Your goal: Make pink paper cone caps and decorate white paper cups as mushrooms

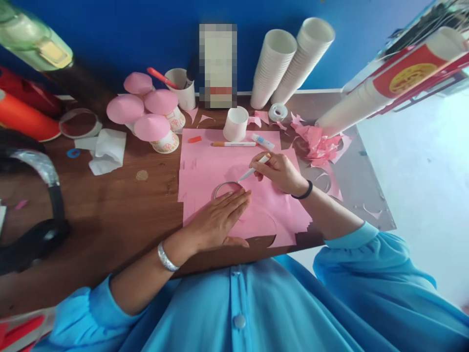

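Sheets of pink paper (205, 161) lie on the brown table in front of me. My left hand (216, 220) rests flat on them, fingers stretched out, over the near part of a thin round ring or outline (222, 187); I cannot tell what it is made of. My right hand (280, 172) is closed round a white marker (252, 170) with an orange end, its tip at the ring's far right edge. Beyond the hands, another marker (234, 144), a small glue tube (263, 141) and an orange cap (195, 140) lie on the paper.
Several paper cups topped with pink cones (152, 128) stand at the back left. A white cup (236, 124), stacked cups (273, 68) and a tape roll (278, 112) are at the back. Pink scraps (324, 144) lie right; headphones (51, 195) lie left.
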A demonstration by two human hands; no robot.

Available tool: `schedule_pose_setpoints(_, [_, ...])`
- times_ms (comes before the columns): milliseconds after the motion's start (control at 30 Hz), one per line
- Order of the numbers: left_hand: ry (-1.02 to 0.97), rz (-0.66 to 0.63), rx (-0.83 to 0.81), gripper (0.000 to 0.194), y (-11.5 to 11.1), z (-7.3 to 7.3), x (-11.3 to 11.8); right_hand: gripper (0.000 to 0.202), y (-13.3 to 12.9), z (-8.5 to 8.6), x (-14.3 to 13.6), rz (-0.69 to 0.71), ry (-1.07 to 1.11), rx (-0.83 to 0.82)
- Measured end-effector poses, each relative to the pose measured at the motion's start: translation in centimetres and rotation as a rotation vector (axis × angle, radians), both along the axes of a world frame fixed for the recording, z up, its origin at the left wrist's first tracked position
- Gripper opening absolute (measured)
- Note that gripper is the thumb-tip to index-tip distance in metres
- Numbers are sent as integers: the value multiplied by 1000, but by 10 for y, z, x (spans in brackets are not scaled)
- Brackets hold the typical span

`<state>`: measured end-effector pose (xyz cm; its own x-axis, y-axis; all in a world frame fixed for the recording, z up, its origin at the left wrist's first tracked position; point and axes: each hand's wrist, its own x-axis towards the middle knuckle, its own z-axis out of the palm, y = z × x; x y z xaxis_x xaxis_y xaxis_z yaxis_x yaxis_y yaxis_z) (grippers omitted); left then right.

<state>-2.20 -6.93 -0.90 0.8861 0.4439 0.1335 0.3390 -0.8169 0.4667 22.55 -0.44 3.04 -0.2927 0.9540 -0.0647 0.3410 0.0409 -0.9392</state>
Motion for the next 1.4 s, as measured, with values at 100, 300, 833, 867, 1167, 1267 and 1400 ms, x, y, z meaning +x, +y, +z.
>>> schedule_pose_setpoints(100, [-20,-5,19,109,2,1,0,45,-13,3,5,-32,1,-22])
schedule_pose_setpoints(300, [19,-1,41,106,3,0,-1,42,-37,2,9,-124,23,-16])
schedule_pose_setpoints(833, [-34,40,-13,122,4,0,1,19,-59,-12,10,-152,39,116])
schedule_pose_setpoints(867, [-33,40,-14,122,4,0,1,19,-61,-12,10,-158,33,124])
schedule_pose_setpoints(1167, [-116,56,-24,110,4,2,1,17,-86,-17,7,-199,-57,221])
schedule_pose_setpoints(1267, [-131,59,-41,107,4,3,2,17,-95,-18,6,-202,-116,303])
schedule_pose_setpoints(1400, [-128,52,-51,104,5,4,2,19,-106,-19,5,-163,-198,393])
